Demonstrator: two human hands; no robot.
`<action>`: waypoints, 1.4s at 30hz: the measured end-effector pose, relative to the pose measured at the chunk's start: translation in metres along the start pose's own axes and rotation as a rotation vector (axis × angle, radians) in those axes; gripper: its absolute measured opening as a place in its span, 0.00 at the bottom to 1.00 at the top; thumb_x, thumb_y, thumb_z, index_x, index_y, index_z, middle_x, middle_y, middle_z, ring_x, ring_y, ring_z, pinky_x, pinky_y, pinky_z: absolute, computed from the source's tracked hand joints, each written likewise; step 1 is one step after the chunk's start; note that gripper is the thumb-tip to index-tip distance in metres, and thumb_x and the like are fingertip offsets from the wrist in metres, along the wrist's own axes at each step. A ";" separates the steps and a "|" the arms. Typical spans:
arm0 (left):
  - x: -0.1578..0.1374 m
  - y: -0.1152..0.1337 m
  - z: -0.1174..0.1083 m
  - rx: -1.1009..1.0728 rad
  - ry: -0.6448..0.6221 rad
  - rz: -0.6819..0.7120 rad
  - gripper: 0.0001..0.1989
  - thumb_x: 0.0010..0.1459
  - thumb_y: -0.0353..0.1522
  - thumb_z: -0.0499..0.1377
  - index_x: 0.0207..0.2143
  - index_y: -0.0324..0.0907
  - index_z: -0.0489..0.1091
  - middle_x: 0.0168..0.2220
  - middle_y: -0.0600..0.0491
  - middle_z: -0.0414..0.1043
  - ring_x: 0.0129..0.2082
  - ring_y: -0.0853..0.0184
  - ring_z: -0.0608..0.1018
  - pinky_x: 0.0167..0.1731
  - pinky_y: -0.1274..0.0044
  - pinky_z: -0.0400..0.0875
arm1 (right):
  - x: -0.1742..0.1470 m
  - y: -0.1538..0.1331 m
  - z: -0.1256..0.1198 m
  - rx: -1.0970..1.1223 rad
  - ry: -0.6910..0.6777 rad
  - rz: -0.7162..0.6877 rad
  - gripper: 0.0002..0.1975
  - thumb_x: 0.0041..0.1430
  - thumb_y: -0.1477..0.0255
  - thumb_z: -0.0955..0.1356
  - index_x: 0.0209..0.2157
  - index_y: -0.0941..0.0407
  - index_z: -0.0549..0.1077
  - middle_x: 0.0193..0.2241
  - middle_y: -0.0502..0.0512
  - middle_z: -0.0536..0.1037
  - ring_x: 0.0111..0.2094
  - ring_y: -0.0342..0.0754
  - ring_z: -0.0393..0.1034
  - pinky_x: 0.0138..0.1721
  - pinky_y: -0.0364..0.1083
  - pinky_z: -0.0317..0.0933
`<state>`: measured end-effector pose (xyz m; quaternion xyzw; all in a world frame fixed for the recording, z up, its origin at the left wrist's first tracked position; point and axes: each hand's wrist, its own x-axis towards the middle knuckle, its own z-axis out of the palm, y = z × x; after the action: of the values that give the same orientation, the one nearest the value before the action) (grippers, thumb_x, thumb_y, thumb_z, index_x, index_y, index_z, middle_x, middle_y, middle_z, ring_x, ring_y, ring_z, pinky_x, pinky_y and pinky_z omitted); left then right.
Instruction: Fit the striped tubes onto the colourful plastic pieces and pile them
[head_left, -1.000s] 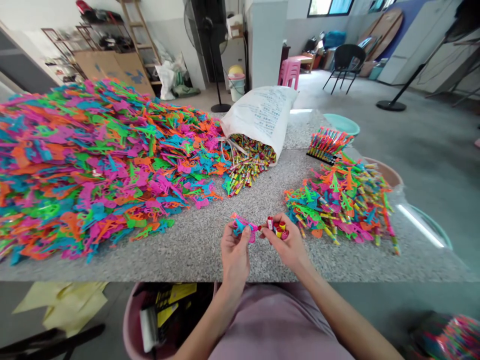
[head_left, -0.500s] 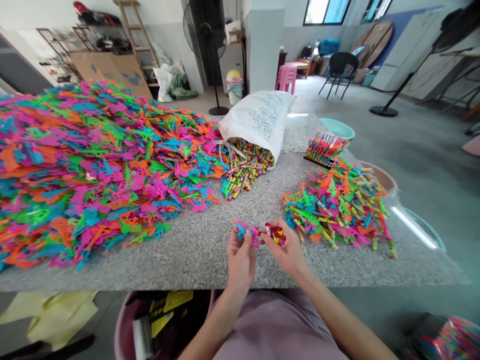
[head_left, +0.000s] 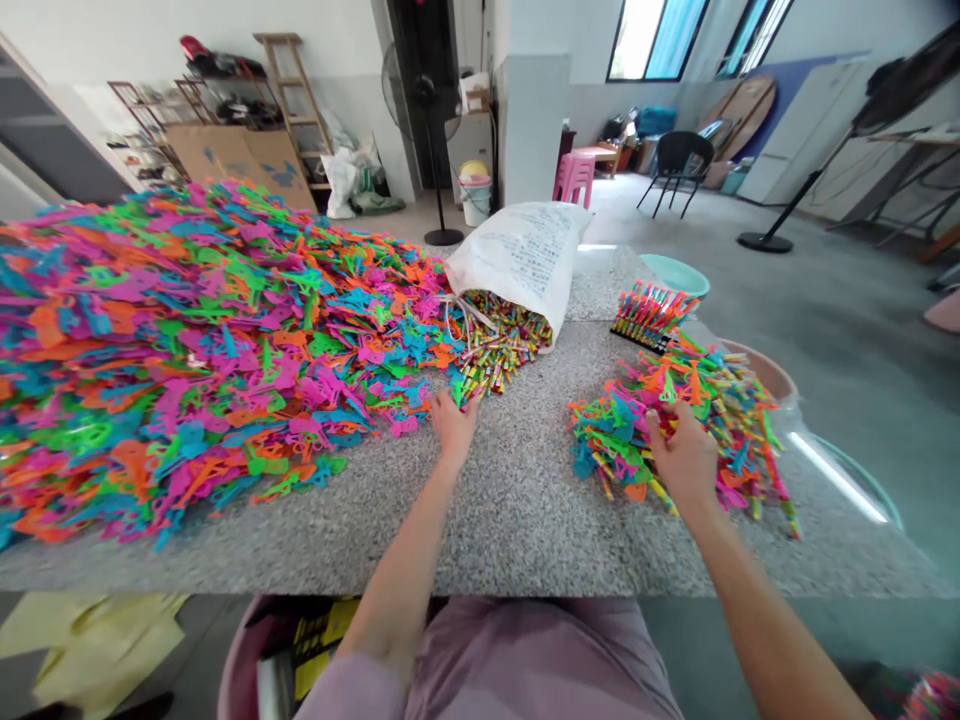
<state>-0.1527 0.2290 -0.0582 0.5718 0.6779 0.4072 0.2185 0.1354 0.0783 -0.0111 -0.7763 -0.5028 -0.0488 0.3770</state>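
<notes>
From my remote seat I'm seeing the left hand (head_left: 454,428) hanging at the mouth of the white sack (head_left: 525,255), its fingers standing apart. Printed tubes (head_left: 496,352) are spilling out just beyond it, and neon plastic pieces (head_left: 225,360) are covering the left end of the tabletop (head_left: 525,500). Near the right edge, the right hand (head_left: 684,450) is hanging over the mixed heap (head_left: 729,398) of pieces and tubes; its fingers are curling close to the heap, and I cannot tell whether they're pinching anything.

I'm judging the pieces to be very light and fairly stiff, with thin cut-out parts probably snagging on neighbours, so I'm favouring a pinch on a broad flat portion over pulling at a slender one. I'm reckoning the tubes as light, smooth and prone to rolling, so I'm preferring thumb and forefinger across the middle, pressing gently, since I cannot tell whether they're hollow.
</notes>
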 end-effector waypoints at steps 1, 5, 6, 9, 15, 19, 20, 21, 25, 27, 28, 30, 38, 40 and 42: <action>0.014 -0.005 0.004 0.101 0.016 -0.005 0.22 0.51 0.39 0.62 0.45 0.36 0.64 0.49 0.35 0.66 0.53 0.49 0.67 0.49 0.63 0.62 | 0.001 0.004 0.004 -0.020 0.013 -0.027 0.18 0.62 0.60 0.61 0.42 0.59 0.70 0.27 0.58 0.76 0.25 0.52 0.68 0.32 0.49 0.60; 0.032 -0.023 0.012 0.195 0.013 -0.006 0.12 0.51 0.33 0.61 0.37 0.37 0.67 0.45 0.37 0.68 0.50 0.48 0.69 0.47 0.60 0.62 | -0.010 0.010 0.026 -0.016 0.118 -0.119 0.18 0.65 0.64 0.58 0.49 0.60 0.68 0.42 0.65 0.76 0.40 0.56 0.71 0.42 0.52 0.63; 0.030 -0.027 0.011 0.194 0.008 0.013 0.09 0.51 0.31 0.60 0.36 0.38 0.67 0.43 0.39 0.69 0.49 0.50 0.70 0.47 0.61 0.63 | -0.012 0.011 0.030 -0.023 0.134 -0.140 0.18 0.65 0.65 0.58 0.49 0.60 0.68 0.44 0.65 0.76 0.43 0.56 0.71 0.44 0.53 0.63; 0.020 -0.039 -0.002 0.170 -0.015 0.087 0.07 0.53 0.27 0.57 0.37 0.39 0.67 0.38 0.45 0.72 0.42 0.58 0.75 0.44 0.67 0.66 | -0.010 0.016 0.030 -0.038 0.172 -0.183 0.17 0.64 0.65 0.60 0.48 0.59 0.69 0.43 0.63 0.76 0.45 0.57 0.70 0.48 0.56 0.62; -0.007 -0.048 -0.042 0.034 0.015 0.200 0.11 0.57 0.31 0.52 0.42 0.39 0.68 0.37 0.47 0.75 0.36 0.63 0.77 0.39 0.72 0.70 | -0.004 -0.004 0.012 0.130 0.302 -0.174 0.15 0.63 0.69 0.62 0.50 0.58 0.68 0.46 0.63 0.75 0.48 0.56 0.70 0.49 0.55 0.63; -0.037 -0.045 -0.047 -0.059 -0.039 0.393 0.10 0.58 0.31 0.53 0.40 0.42 0.72 0.39 0.48 0.75 0.42 0.61 0.76 0.46 0.68 0.69 | -0.017 -0.036 0.028 0.340 0.090 -0.125 0.11 0.61 0.66 0.63 0.42 0.56 0.70 0.36 0.59 0.77 0.39 0.53 0.72 0.42 0.54 0.66; -0.044 -0.046 -0.046 -0.058 -0.096 0.463 0.10 0.58 0.30 0.53 0.38 0.43 0.73 0.41 0.48 0.74 0.47 0.60 0.74 0.50 0.66 0.67 | -0.024 -0.043 0.036 0.439 -0.018 -0.056 0.11 0.61 0.65 0.63 0.41 0.56 0.70 0.34 0.58 0.77 0.34 0.52 0.73 0.38 0.52 0.68; -0.051 -0.048 -0.045 -0.051 -0.156 0.527 0.11 0.58 0.29 0.52 0.36 0.44 0.74 0.44 0.47 0.73 0.52 0.59 0.72 0.53 0.64 0.65 | -0.033 -0.049 0.046 0.540 -0.150 0.019 0.12 0.60 0.64 0.63 0.41 0.56 0.69 0.33 0.56 0.77 0.31 0.50 0.72 0.33 0.49 0.69; -0.072 -0.057 -0.045 0.011 -0.247 0.517 0.15 0.57 0.26 0.51 0.39 0.45 0.76 0.56 0.46 0.64 0.59 0.57 0.64 0.56 0.61 0.62 | -0.075 -0.070 0.084 0.693 -0.593 0.179 0.11 0.52 0.65 0.68 0.36 0.56 0.72 0.33 0.56 0.77 0.28 0.48 0.72 0.24 0.44 0.66; -0.082 -0.056 -0.046 0.037 -0.140 0.361 0.18 0.59 0.27 0.48 0.47 0.42 0.71 0.55 0.42 0.64 0.55 0.58 0.68 0.54 0.63 0.64 | -0.092 -0.078 0.098 0.661 -0.629 0.195 0.08 0.49 0.69 0.69 0.33 0.56 0.73 0.31 0.55 0.77 0.29 0.49 0.72 0.26 0.44 0.66; -0.088 -0.053 -0.046 0.072 -0.085 0.262 0.17 0.60 0.28 0.48 0.49 0.39 0.69 0.52 0.40 0.66 0.52 0.57 0.71 0.52 0.63 0.65 | -0.097 -0.082 0.103 0.653 -0.631 0.202 0.07 0.49 0.70 0.69 0.33 0.55 0.73 0.29 0.54 0.78 0.29 0.48 0.72 0.27 0.44 0.65; -0.102 -0.043 -0.043 0.208 -0.043 0.097 0.18 0.61 0.35 0.49 0.47 0.33 0.67 0.44 0.37 0.69 0.47 0.54 0.73 0.48 0.62 0.67 | -0.104 -0.088 0.110 0.652 -0.645 0.213 0.08 0.50 0.71 0.68 0.35 0.55 0.73 0.26 0.52 0.77 0.28 0.48 0.72 0.28 0.44 0.64; -0.127 -0.022 -0.024 0.197 -0.218 -0.010 0.13 0.51 0.34 0.61 0.37 0.38 0.65 0.38 0.43 0.71 0.42 0.55 0.75 0.43 0.64 0.66 | -0.104 -0.086 0.103 0.748 -0.673 0.242 0.09 0.50 0.65 0.68 0.31 0.56 0.71 0.20 0.49 0.75 0.21 0.46 0.69 0.23 0.43 0.62; -0.125 -0.019 -0.028 -0.158 -0.293 -0.118 0.14 0.48 0.33 0.63 0.36 0.40 0.63 0.34 0.48 0.72 0.36 0.60 0.76 0.39 0.69 0.69 | -0.101 -0.083 0.092 0.767 -0.642 0.243 0.11 0.50 0.64 0.68 0.31 0.57 0.72 0.23 0.52 0.77 0.24 0.47 0.70 0.26 0.44 0.63; -0.126 -0.011 -0.036 -0.536 -0.357 -0.263 0.19 0.46 0.36 0.65 0.38 0.42 0.63 0.32 0.52 0.73 0.32 0.65 0.76 0.35 0.72 0.70 | -0.099 -0.081 0.078 0.793 -0.612 0.235 0.12 0.50 0.64 0.69 0.33 0.57 0.74 0.27 0.53 0.78 0.28 0.47 0.71 0.29 0.44 0.65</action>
<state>-0.1550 0.0985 -0.0679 0.4639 0.5657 0.4326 0.5269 -0.0030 0.0712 -0.0681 -0.6038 -0.4793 0.4179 0.4807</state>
